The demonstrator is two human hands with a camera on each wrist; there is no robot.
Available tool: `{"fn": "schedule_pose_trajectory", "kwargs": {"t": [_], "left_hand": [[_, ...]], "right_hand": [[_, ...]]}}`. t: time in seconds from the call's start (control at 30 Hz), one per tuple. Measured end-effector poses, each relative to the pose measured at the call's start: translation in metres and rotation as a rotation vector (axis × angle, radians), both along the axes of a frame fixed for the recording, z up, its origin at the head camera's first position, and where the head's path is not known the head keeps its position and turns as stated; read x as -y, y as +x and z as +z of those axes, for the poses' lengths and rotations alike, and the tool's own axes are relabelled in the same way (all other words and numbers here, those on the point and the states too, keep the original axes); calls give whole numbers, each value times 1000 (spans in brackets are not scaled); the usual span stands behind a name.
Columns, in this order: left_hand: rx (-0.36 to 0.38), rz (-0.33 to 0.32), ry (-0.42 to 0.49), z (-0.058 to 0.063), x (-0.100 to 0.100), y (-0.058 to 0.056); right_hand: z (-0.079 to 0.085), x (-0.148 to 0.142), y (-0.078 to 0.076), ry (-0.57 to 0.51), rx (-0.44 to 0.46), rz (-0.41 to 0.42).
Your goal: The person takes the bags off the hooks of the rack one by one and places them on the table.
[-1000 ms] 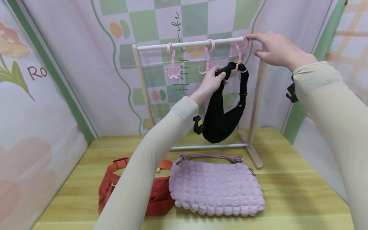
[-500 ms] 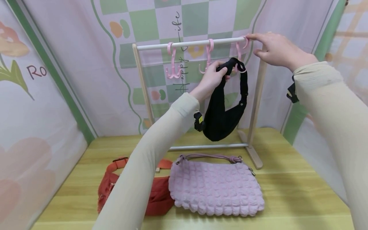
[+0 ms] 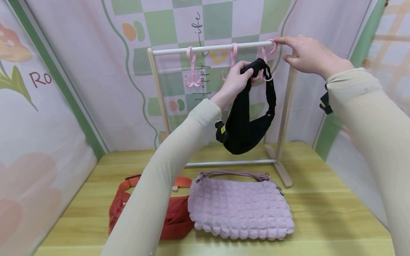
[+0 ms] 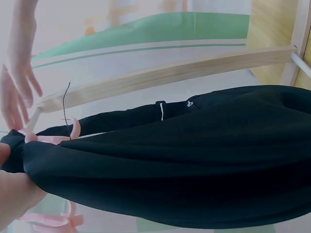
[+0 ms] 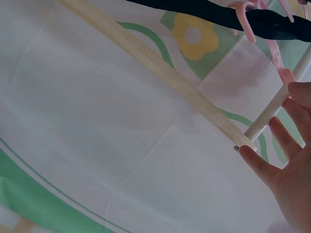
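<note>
A black sling bag (image 3: 245, 133) dangles in front of the rack. In the head view my left hand (image 3: 236, 80) pinches the top of its strap between thumb and fingers. The strap passes by the prongs of the right-hand pink hook (image 3: 264, 53); in the left wrist view a prong (image 4: 75, 128) shows beside it. Whether the strap's weight rests on the hook, I cannot tell. My right hand (image 3: 307, 55) touches the right end of the white rail (image 5: 269, 114), next to that hook's top, with fingers spread and fairly straight.
On the wooden table (image 3: 320, 220) lie a pink quilted handbag (image 3: 240, 209) and a red waist bag (image 3: 177, 218), partly hidden behind my left sleeve. More pink hooks hang along the rail, one at left (image 3: 193, 71). A wooden post (image 3: 286, 106) stands at right.
My left hand has raised the strap's top slightly, and the black bag has risen with it. The strap now sits higher against the hook. My right hand stays in place.
</note>
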State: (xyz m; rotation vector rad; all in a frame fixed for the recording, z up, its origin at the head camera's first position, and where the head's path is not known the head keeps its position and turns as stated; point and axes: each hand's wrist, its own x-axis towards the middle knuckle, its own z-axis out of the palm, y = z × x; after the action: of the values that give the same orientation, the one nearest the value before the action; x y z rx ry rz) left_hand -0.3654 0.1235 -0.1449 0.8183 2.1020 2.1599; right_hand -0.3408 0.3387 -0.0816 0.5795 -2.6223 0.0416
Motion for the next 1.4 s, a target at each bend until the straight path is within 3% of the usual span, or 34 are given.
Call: {"fn": "schedule_pose_trajectory", "kwargs": {"t": [0.2,0.7,0.93,1.4], "left_hand": [[16,5,-15,9,-1,0],[-77,25,-12,26,1,6],[-86,3,24,34,2,10],[-116,-28,38,28,6,16]], "right_hand": [[-1,0,0,3,-3,-13],[-3,2,-1,-6,8,-2],[-2,1,-1,-3,6,-2],[-1,-3,-1,8,-6,-10]]}}
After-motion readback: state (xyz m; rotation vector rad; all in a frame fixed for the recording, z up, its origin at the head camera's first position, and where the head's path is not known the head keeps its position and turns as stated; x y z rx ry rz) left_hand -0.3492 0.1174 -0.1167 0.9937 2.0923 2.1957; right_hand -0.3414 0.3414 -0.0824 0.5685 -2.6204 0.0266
